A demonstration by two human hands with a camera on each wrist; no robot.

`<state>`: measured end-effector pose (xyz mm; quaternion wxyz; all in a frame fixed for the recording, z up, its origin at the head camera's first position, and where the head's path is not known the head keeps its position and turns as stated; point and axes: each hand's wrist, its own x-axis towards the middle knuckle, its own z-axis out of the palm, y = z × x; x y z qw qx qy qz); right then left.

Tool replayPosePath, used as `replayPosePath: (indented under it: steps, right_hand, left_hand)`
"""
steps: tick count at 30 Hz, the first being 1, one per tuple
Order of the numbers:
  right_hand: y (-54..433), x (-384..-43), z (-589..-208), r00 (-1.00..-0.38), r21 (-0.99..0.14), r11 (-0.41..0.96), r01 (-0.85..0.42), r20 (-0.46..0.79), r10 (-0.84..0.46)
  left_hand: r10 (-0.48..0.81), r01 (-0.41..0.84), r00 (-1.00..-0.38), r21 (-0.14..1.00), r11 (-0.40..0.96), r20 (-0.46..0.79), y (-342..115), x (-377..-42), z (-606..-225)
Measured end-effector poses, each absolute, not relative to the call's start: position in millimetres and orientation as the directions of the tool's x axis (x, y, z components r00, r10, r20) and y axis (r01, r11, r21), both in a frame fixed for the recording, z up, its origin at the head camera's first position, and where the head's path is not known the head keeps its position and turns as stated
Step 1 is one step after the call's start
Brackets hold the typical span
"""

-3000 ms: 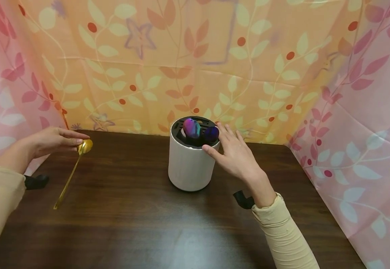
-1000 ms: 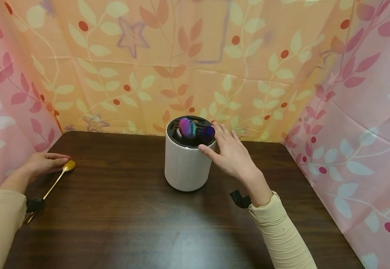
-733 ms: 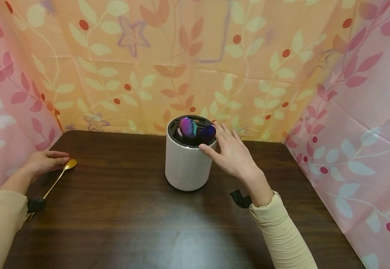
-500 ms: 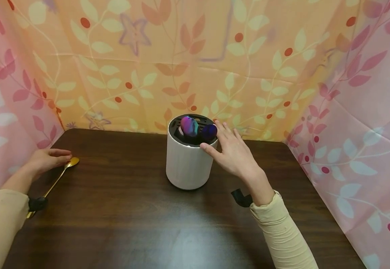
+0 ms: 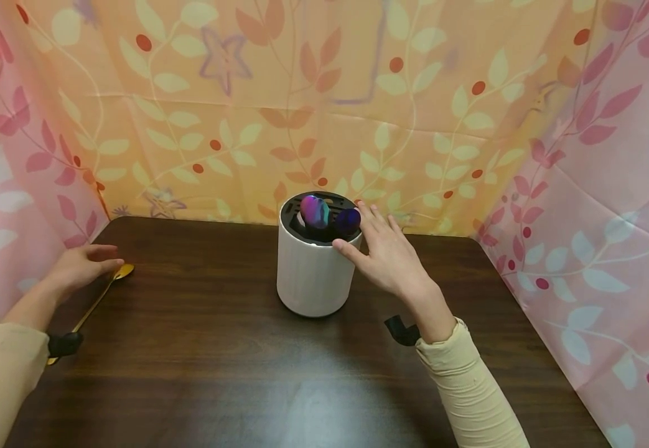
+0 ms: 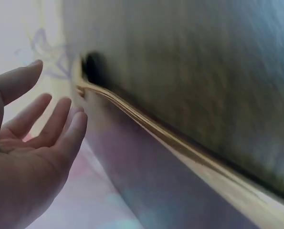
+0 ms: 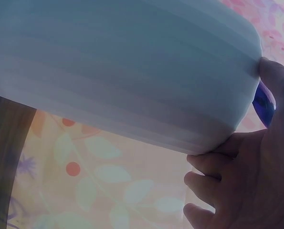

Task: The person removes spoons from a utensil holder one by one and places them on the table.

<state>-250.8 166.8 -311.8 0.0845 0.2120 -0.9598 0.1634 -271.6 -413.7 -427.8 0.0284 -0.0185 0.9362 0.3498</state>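
Observation:
A gold long-handled spoon (image 5: 125, 270) lies on the table at the left, its bowl pointing away. My left hand (image 5: 78, 270) is right by the bowl, fingers extended and loosely bent; the left wrist view shows it apart from the spoon (image 6: 175, 145). In the middle stands a white cylindrical utensil holder (image 5: 314, 280) with a black slotted top. Two shiny rounded utensil heads stick out of it, a larger purple-teal one (image 5: 315, 211) and a smaller dark blue one (image 5: 348, 221). My right hand (image 5: 388, 255) rests against the holder's right rim, with thumb and forefinger touching the wall (image 7: 132, 71).
The dark wooden table (image 5: 218, 373) has a back edge close behind the holder. Patterned cloth (image 5: 190, 112) hangs behind it, and pink cloth (image 5: 610, 218) walls both sides. Black straps with mounts (image 5: 402, 331) sit on both wrists.
Three seconds ago my left hand held the spoon by its bowl above the table. The spoon went down to the left, and the fingers have since let go. The right hand stayed at the holder.

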Motion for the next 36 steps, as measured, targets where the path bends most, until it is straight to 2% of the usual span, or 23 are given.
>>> replayPosePath:
  steps: [12,16,19,23,27,36]
  right_hand:
    - [165.9,-249.3,-310.3,-0.9,-0.272,0.862,-0.427,0.222,-0.376]
    - [166.2,-248.9,-309.6,-0.9,-0.267,0.864,-0.427,0.223,-0.376]
    - [166.3,-248.8,-309.5,-0.9,-0.269,0.864,-0.426,0.221,-0.375]
    - [166.4,-248.8,-309.6,-0.902,-0.274,0.864,-0.423,0.217,-0.373]
    - [166.4,-249.0,-309.7,-0.901,-0.275,0.862,-0.425,0.217,-0.375]
    - [166.5,-248.9,-311.3,-0.903,-0.278,0.863,-0.422,0.215,-0.373]
  left_hand:
    - [-0.068,0.037,-0.992,0.752,0.658,0.108,-352.9,-264.6,-380.5]
    - [-0.103,0.102,-0.976,0.816,0.569,0.194,-321.8,-259.6,-361.2]
    - [-0.104,0.211,-0.95,0.847,0.488,0.296,-299.2,-257.6,-349.7]
    - [-0.057,0.384,-0.894,0.825,0.415,0.445,-269.3,-257.5,-338.7]
    - [-0.013,0.491,-0.848,0.796,0.355,0.529,-237.5,-254.1,-328.3]
    - [0.085,0.58,-0.81,0.768,0.272,0.581,-172.3,-249.1,-308.7]
